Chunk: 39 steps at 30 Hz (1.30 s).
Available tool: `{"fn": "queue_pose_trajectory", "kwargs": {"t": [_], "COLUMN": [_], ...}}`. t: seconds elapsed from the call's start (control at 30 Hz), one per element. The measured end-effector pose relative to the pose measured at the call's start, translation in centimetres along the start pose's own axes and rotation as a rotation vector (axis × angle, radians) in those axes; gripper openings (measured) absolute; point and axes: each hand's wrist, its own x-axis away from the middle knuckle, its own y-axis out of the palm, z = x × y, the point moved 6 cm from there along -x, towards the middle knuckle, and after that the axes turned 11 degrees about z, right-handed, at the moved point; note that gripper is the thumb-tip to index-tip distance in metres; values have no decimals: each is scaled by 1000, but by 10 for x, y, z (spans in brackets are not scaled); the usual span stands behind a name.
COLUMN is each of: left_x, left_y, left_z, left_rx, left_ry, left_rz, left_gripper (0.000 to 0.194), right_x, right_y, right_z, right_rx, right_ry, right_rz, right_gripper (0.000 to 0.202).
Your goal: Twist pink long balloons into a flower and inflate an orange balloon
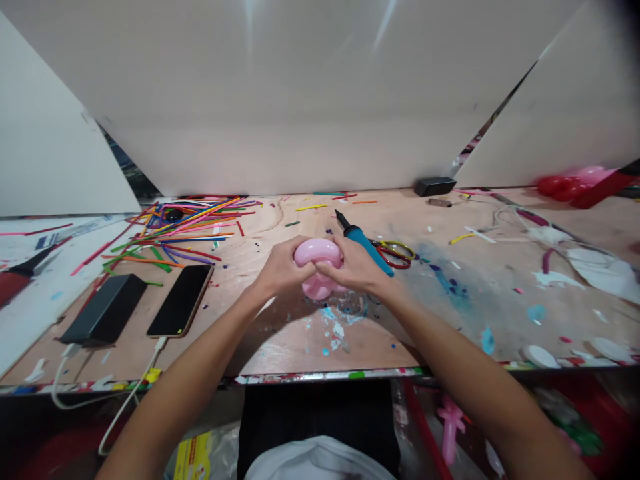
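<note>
A shiny pink balloon (317,252), bent into rounded lobes, is held between my two hands above the middle of the wooden table. My left hand (286,268) wraps its left side, with the thumb pressed on the front. From the other side, my right hand (356,264) closes around it, its thumb meeting the left one. Another pink lobe (319,287) hangs below the thumbs. The fingers behind the balloon are hidden. Just past my right hand lie a blue balloon hand pump (364,241) with a black nozzle and scissors (395,253) with yellow and red handles.
Many uninflated long balloons (195,223) are heaped at the back left. A phone (181,301) and a black power bank (106,311) lie at left with white cables. A small black box (435,186) stands by the back panel. Red balloons (560,188) sit far right.
</note>
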Motion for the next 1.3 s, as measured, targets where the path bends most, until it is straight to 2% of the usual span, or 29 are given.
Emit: {"fn": "queue_pose_trajectory", "kwargs": {"t": [0.1,0.17,0.23,0.37,0.43,0.73,0.83,1.07,1.3], "left_x": [0,1,0,-4,-5,-3,-5,-6,-3], "left_y": [3,5,5,0,-1,-4,-4,-2,1], "left_z": [1,-1,-4,-10,-12,-18,-20,-15,-17], "left_rx": [115,228,255,267,330,284,281,275,175], "left_ry": [-7,-52,-83,-99,-131,-108,-75,-3,7], "left_rz": [-41,-95,-97,-86,-108,-84,-40,46,130], "left_gripper": [52,68,79,69,66,51,48,49,53], "right_x": [-1,-1,-1,1,2,2,1,-2,0], "right_y": [0,-1,-1,4,3,7,7,7,10], "right_z": [1,2,4,3,3,1,2,8,15], "right_rx": [-48,-85,-132,-350,-387,-256,-243,-184,-172], "right_ry": [60,107,133,58,30,25,12,42,89], "right_rz": [9,42,46,-130,-168,-77,-30,27,50], "right_gripper": [44,44,46,55,60,54,50,39,41]}}
